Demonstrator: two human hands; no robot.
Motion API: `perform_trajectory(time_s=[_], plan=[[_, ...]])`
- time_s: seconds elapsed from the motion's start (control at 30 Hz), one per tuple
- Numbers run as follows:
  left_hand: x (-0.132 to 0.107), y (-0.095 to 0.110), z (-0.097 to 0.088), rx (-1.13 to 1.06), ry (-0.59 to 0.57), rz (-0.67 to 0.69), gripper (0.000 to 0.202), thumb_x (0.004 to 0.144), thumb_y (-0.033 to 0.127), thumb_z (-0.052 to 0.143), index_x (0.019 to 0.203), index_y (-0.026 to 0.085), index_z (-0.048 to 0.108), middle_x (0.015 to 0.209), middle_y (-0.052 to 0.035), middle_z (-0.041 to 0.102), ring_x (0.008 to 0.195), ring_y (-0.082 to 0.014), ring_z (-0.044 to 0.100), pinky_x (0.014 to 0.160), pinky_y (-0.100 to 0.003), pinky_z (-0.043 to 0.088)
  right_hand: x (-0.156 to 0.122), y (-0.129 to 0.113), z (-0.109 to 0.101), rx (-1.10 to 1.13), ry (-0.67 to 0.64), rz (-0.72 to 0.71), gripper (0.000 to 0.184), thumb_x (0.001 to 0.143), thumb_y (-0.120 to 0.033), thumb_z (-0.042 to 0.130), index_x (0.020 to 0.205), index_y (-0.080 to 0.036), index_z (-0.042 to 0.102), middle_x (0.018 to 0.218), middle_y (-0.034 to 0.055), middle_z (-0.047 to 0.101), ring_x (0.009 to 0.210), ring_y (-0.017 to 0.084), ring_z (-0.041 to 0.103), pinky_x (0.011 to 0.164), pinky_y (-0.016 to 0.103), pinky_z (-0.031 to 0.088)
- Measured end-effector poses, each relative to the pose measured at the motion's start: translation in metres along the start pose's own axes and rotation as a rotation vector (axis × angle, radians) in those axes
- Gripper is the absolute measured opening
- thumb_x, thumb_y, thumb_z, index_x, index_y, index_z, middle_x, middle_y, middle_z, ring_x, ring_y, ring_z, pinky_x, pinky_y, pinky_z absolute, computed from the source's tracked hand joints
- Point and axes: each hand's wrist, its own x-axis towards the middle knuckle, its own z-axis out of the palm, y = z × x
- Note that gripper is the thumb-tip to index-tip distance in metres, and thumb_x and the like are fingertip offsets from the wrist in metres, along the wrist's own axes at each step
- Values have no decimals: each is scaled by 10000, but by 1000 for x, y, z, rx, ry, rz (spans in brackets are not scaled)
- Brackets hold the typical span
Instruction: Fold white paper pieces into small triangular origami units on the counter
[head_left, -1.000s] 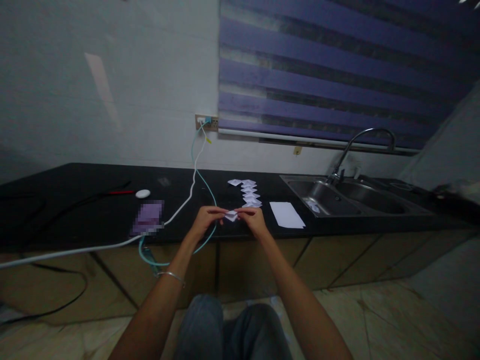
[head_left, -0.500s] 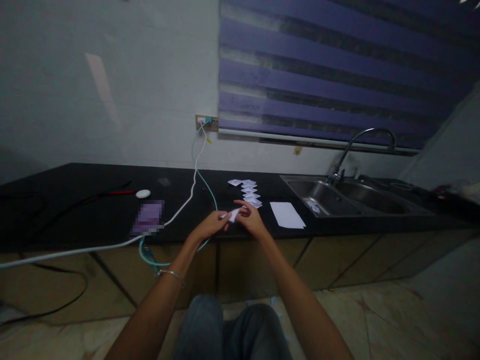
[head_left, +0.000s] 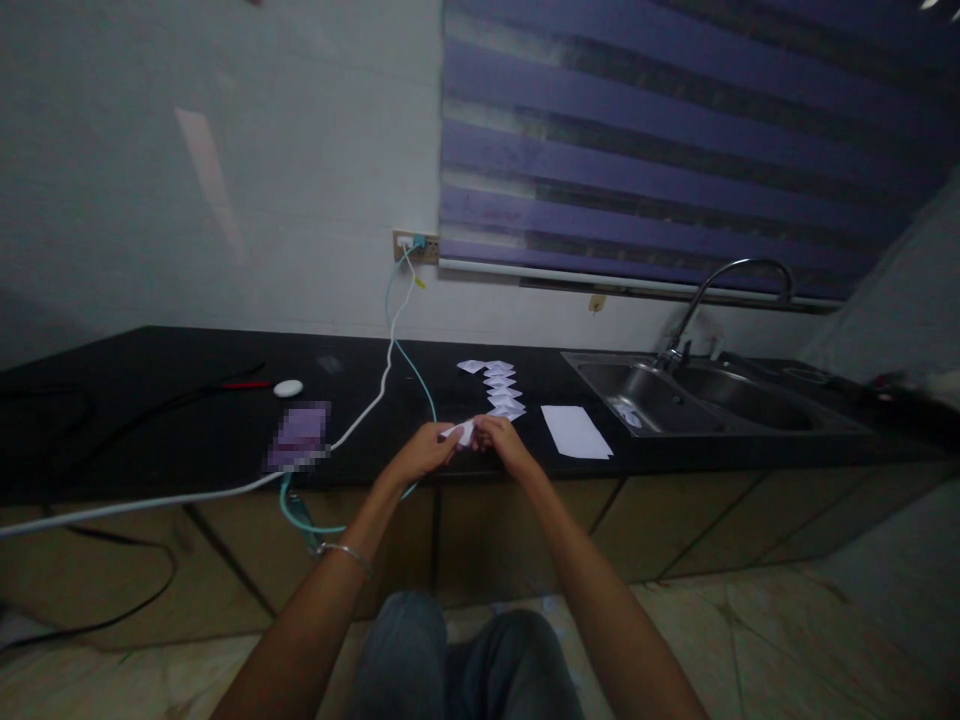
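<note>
My left hand (head_left: 424,450) and my right hand (head_left: 504,445) meet at the front edge of a black countertop (head_left: 187,430). Both pinch a small white folded paper piece (head_left: 463,432) between their fingertips, just above the counter. A row of several similar small folded paper pieces (head_left: 499,385) lies on the counter just beyond my hands. A flat white sheet of paper (head_left: 574,431) lies to the right of my right hand. A thin bracelet sits on my left wrist.
A steel double sink (head_left: 679,395) with a curved tap (head_left: 720,290) is at the right. White and teal cables (head_left: 390,350) run from a wall socket (head_left: 415,245) across the counter. A blurred purple item (head_left: 297,436) and a white round object (head_left: 288,388) lie left.
The hands turned and worked the small paper piece between the fingers; my right hand's fingers lifted half a second ago and now close on it again. Everything else is still.
</note>
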Motion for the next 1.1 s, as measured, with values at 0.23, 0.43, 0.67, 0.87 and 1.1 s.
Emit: perform_trajectory(time_s=[0.23,0.43,0.67,0.87,1.1], plan=[[-1,0,4,13,19,-17,564,832,610,413,611,125,601,474,0,501,426,-104,421,422,-208,273,-4,-2,3,-100,7,-26,399,807,-518,563,659,-158,653,538,-8,590,483,110,506,486,211,367],[-5,4,2,-34,-65,16,571,860,602,365,608,139,584,463,4,494,453,-113,435,490,-219,326,-5,-4,1,-78,8,-37,403,798,-521,576,617,-165,631,523,-14,579,486,115,515,506,219,379],[-3,-2,-1,-102,-42,-20,530,863,579,371,571,157,504,483,16,476,449,-98,386,475,-214,297,-7,-3,-6,-43,68,-54,329,772,-473,627,671,-161,659,590,-7,604,533,119,527,543,226,402],[-4,-1,3,-46,90,-48,454,857,518,421,600,153,506,512,33,445,455,-90,361,448,-209,244,-6,-4,-1,55,-9,15,302,675,-415,732,822,-155,684,729,24,682,615,138,597,591,239,451],[-3,-3,1,-90,15,-25,515,866,545,387,574,145,527,483,25,466,458,-98,401,495,-222,302,-8,0,-5,25,3,-21,264,672,-393,736,727,-143,668,646,24,660,554,137,575,536,237,433]])
